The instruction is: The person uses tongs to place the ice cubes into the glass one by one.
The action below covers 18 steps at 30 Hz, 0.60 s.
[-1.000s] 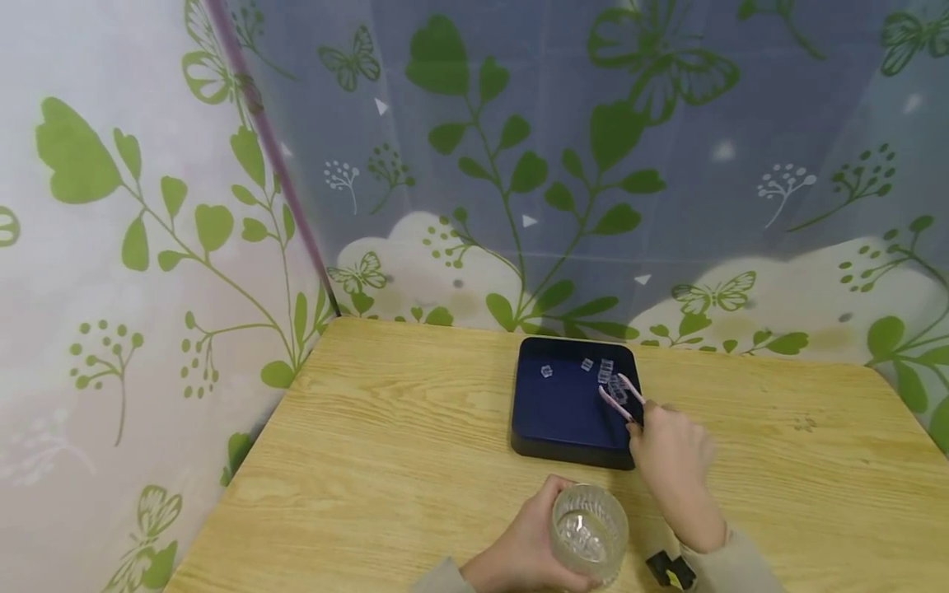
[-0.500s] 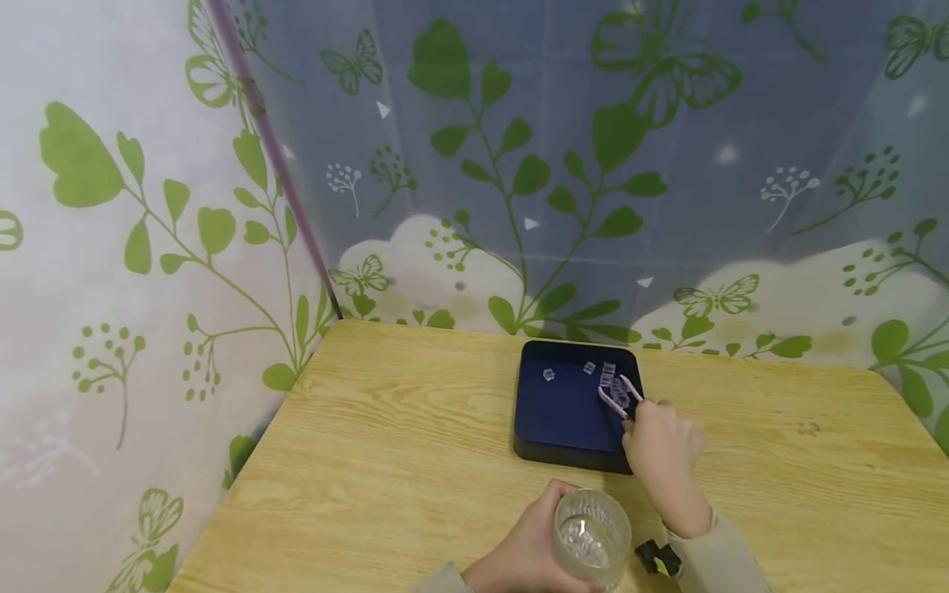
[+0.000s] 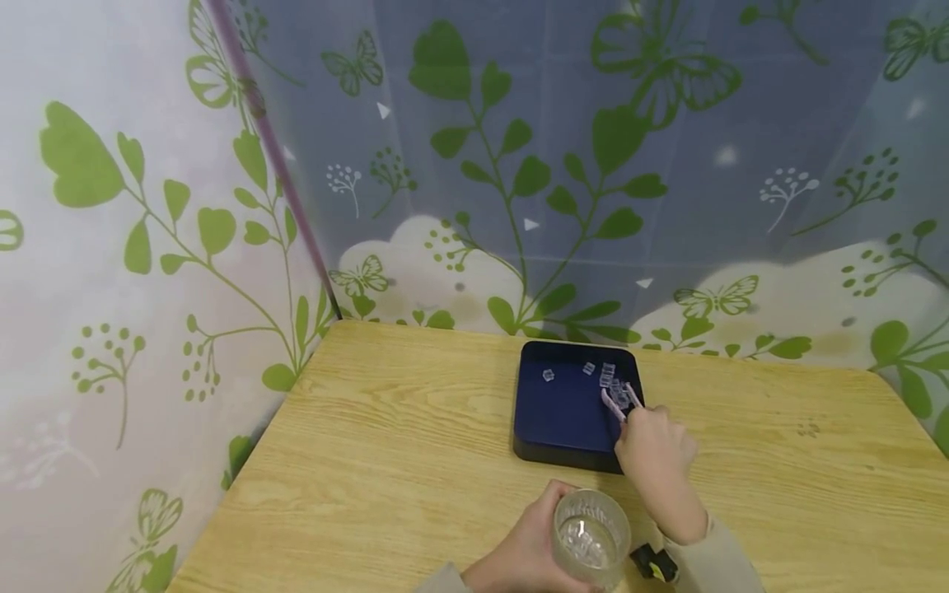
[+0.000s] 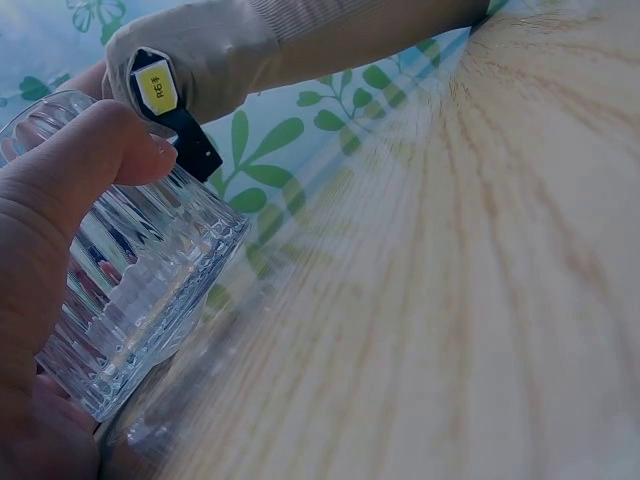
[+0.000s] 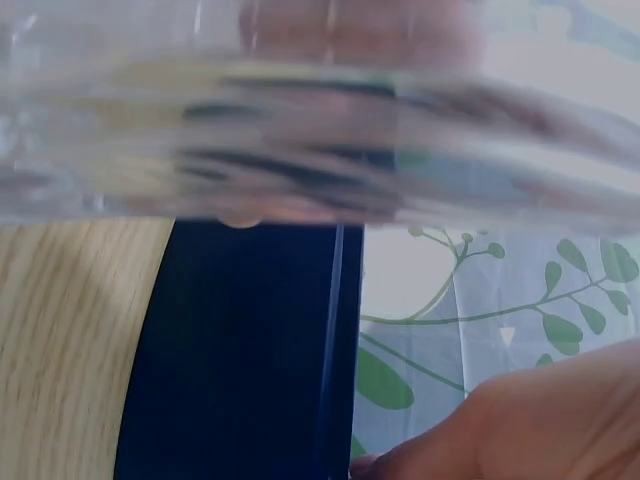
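My left hand [image 3: 525,545] grips a ribbed clear glass [image 3: 591,539] near the table's front edge, with clear pieces at its bottom. In the left wrist view the thumb lies across the side of the glass [image 4: 135,270]. My right hand [image 3: 656,461] holds pink-tipped tweezers [image 3: 614,404] over the right side of a dark blue tray [image 3: 556,420]. Their tips stand apart around the clear pieces [image 3: 619,391] heaped there. Another clear piece [image 3: 548,375] lies at the tray's left, and one [image 3: 589,368] near its back. Whether the tips touch a piece cannot be told.
The tray stands on a wooden table [image 3: 385,412] by its back edge. A patterned cloth [image 3: 474,165] hangs behind and to the left. A black strap with a yellow label [image 4: 157,88] is on the right wrist. The glass partly covers the right wrist view.
My right hand has moved slightly left and toward me, and the tweezer tips have lowered and drawn somewhat closer together around the pieces. The left hand and glass have barely shifted.
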Available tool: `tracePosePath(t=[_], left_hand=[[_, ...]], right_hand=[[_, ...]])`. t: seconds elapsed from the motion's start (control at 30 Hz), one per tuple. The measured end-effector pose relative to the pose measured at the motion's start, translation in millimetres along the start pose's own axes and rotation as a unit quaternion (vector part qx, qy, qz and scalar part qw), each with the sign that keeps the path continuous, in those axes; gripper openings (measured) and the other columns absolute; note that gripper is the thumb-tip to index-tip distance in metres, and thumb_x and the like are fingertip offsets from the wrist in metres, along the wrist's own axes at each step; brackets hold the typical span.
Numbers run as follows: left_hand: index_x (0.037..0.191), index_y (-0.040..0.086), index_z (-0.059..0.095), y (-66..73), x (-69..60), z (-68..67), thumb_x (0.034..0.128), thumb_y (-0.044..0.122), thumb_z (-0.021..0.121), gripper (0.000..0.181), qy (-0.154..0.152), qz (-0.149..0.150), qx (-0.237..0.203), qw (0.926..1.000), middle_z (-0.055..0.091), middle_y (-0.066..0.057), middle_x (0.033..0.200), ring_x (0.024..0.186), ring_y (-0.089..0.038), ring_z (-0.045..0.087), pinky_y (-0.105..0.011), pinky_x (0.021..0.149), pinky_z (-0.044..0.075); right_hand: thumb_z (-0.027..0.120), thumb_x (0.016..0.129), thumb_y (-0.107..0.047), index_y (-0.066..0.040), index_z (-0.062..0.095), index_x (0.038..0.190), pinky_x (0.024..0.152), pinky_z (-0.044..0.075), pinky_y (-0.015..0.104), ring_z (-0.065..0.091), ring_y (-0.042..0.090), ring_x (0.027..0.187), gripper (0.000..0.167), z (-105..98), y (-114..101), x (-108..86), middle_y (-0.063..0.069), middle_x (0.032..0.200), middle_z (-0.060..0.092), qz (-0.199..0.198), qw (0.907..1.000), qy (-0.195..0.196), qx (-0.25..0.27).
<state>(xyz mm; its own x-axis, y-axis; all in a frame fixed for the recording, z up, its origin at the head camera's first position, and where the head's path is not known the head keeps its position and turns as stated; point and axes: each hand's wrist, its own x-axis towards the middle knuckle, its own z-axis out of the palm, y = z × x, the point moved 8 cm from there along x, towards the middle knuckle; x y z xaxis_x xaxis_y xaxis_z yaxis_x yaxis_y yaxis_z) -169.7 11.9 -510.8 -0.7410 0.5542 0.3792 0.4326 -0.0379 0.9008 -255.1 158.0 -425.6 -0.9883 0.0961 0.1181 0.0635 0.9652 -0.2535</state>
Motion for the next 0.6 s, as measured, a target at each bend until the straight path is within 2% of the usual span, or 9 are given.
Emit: tracePosePath(t=[0.43, 0.6], left_hand=[[0.127, 0.007, 0.041, 2.2, 0.4, -0.8, 0.0576, -0.001, 0.093, 0.087, 0.001, 0.005, 0.020, 0.9998, 0.060, -0.004, 0.125, 0.112, -0.011, 0.059, -0.030, 0.095, 0.051], [0.126, 0.007, 0.041, 0.9, 0.2, -0.1, 0.0574, -0.001, 0.093, 0.086, 0.003, 0.005, 0.014, 0.9999, 0.060, -0.005, 0.124, 0.111, -0.011, 0.059, -0.030, 0.094, 0.051]], right_hand=[[0.068, 0.087, -0.019, 0.005, 0.066, 0.078, 0.043, 0.044, 0.053, 0.059, 0.046, 0.061, 0.026, -3.2, 3.8, 2.4, 0.025, 0.072, 0.062, -0.011, 0.9997, -0.007, 0.019], [0.070, 0.086, -0.021, 0.003, 0.064, 0.075, 0.043, 0.044, 0.050, 0.059, 0.044, 0.060, 0.027, -2.8, 2.0, 0.8, 0.023, 0.071, 0.062, -0.018, 0.9995, -0.018, 0.018]])
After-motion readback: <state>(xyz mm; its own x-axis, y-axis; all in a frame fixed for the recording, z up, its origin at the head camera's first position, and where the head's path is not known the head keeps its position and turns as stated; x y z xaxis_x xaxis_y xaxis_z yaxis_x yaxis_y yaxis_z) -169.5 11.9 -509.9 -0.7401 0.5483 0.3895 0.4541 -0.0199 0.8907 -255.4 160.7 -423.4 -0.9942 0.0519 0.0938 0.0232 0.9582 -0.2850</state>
